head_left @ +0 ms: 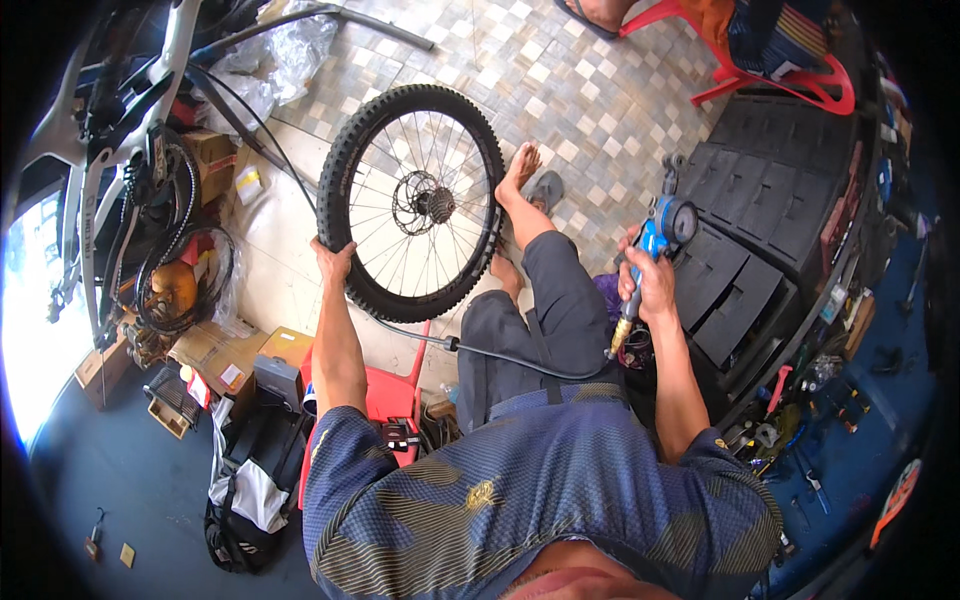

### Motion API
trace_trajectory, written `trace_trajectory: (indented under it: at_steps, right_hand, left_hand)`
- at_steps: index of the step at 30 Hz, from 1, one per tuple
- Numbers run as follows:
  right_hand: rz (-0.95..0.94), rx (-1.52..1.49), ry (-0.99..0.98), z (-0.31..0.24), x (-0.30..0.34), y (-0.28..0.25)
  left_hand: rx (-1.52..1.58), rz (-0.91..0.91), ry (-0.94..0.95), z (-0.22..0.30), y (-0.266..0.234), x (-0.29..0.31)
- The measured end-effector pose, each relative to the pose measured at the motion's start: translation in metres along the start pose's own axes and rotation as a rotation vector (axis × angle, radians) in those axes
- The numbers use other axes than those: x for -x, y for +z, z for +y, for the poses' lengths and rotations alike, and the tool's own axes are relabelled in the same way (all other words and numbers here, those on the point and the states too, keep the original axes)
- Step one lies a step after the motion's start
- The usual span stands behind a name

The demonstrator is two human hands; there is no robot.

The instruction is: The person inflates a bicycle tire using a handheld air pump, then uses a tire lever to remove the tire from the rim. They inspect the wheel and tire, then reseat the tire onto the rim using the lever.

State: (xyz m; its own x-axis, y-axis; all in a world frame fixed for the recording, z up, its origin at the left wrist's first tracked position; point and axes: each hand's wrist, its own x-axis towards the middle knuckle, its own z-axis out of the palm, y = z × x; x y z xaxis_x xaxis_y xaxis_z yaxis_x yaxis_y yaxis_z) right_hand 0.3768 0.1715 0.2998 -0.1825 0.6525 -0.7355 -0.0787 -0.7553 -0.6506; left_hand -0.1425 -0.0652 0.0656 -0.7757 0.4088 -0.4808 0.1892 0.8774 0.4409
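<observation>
A bicycle wheel (423,290) with a black knobby tyre, thin spokes, a brake disc and a rear cassette (437,205) leans upright, slightly tilted, beyond my knees. My left hand (335,260) is closed round the tyre's lower left edge. In my right hand (652,283) I grip a blue tyre inflator (655,240) with a round dial gauge and a brass fitting at its lower end. A grey hose (515,359) runs across my lap toward the underside of the wheel. Where its far end finishes is hidden behind the tyre.
A bicycle frame (150,140) with hanging chain stands on the left, above cardboard boxes (222,350) and a black bag (240,500). Black drawers (765,190) line the right, with scattered tools beyond. Another person's foot shows near a red chair (835,85). A sandal (547,188) lies beside my foot.
</observation>
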Motion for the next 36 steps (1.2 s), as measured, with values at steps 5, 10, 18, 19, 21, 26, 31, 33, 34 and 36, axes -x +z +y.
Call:
trace_trajectory:
  at_steps: [5, 10, 18, 19, 21, 26, 31, 33, 34, 36]
  right_hand:
    - [0.06, -0.02, 0.003, 0.012, 0.019, -0.011]
    - [0.052, -0.013, -0.002, 0.004, 0.01, 0.002]
    - [-0.053, 0.09, -0.002, -0.018, -0.019, 0.042]
    - [-0.064, 0.1, -0.009, -0.02, -0.022, 0.045]
    - [-0.075, 0.091, -0.022, -0.02, -0.025, 0.047]
    - [-0.003, 0.036, -0.01, -0.006, 0.013, 0.022]
    - [0.047, -0.021, -0.016, 0.008, 0.051, -0.01]
    - [0.035, -0.04, -0.025, 0.012, 0.057, -0.015]
    - [0.023, -0.05, -0.033, 0.016, 0.06, -0.018]
    - [-0.003, -0.067, -0.036, 0.019, 0.061, -0.023]
  left_hand:
    - [0.08, 0.001, -0.061, -0.004, 0.005, 0.005]
    - [0.082, 0.001, -0.033, -0.017, 0.002, 0.009]
    - [0.067, 0.023, 0.007, -0.024, 0.003, 0.011]
    - [0.064, 0.033, 0.026, -0.023, 0.003, 0.01]
    - [0.065, 0.018, 0.018, -0.023, 0.002, 0.005]
    - [0.029, -0.01, 0.058, -0.03, 0.001, -0.007]
    - [-0.016, -0.047, -0.028, -0.024, -0.001, -0.017]
    - [0.033, -0.041, -0.074, -0.012, -0.005, -0.016]
    - [0.012, -0.053, -0.054, -0.007, -0.005, -0.015]
    - [-0.036, -0.07, -0.018, -0.005, -0.004, -0.015]
